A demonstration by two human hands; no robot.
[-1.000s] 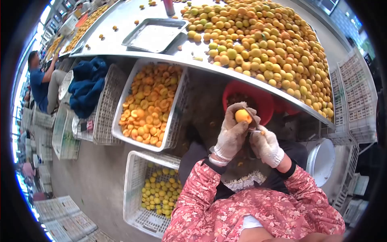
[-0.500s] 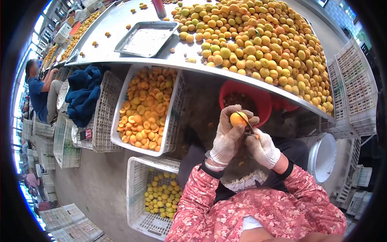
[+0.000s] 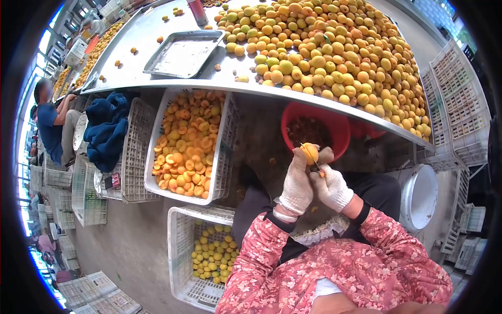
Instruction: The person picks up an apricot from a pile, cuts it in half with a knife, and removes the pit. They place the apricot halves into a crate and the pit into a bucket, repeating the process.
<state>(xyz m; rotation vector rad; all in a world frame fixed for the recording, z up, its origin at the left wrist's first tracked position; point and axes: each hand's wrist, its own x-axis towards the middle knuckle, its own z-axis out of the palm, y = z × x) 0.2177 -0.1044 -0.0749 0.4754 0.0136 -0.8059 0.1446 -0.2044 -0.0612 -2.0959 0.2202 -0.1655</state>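
Both my hands wear whitish knit gloves. My left hand (image 3: 297, 184) grips a yellow-orange apricot (image 3: 309, 153) between thumb and fingers. Closed around the handle of a small knife (image 3: 317, 165), my right hand (image 3: 333, 187) sits close beside it, and the thin blade lies across the fruit. Just beyond the hands stands a red basin (image 3: 341, 130) with dark brown bits inside. A white crate (image 3: 226, 152) to the left holds halved apricots (image 3: 185, 152). Nearer to me, another white crate (image 3: 178, 246) contains whole yellow-green apricots (image 3: 213, 256).
A metal table (image 3: 123, 78) carries a big heap of apricots (image 3: 334, 57), a shallow metal tray (image 3: 183, 55) and a red cylinder (image 3: 197, 11). A white bucket (image 3: 421, 199) stands right of my knee. Dark blue cloth (image 3: 107, 128) drapes over a crate at left, near a seated person (image 3: 52, 123).
Both hands have shifted slightly, with the apricot turned and the knife blade now across its face. The camera view has moved a little.
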